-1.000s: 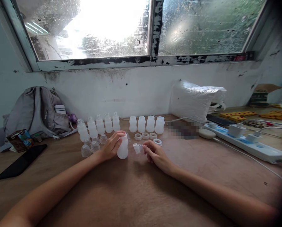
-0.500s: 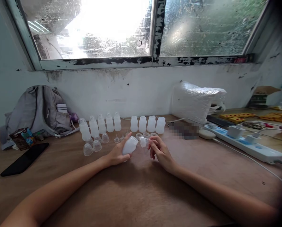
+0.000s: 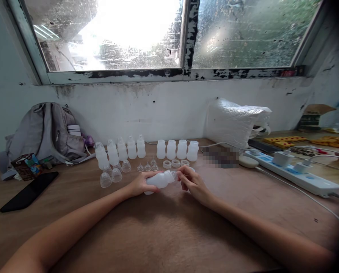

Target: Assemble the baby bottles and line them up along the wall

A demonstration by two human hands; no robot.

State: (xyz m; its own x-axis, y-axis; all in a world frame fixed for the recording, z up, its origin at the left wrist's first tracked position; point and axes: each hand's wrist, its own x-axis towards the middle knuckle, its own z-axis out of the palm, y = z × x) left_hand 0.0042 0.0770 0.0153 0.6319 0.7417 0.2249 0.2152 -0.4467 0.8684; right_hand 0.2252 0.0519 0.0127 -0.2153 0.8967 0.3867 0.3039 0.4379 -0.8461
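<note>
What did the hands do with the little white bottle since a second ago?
The left hand tipped the bottle from upright onto its side, neck toward the right hand, which brought its small clear piece up to the neck. The rows of bottles behind stayed put.

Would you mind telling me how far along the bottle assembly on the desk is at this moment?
Five capped bottles stand in a row on the left, looking finished. The left hand holds a white bottle on its side while the right hand works a small clear part at its neck. Four open bottles, loose rings, clear teats and domed caps remain on the table.
</note>
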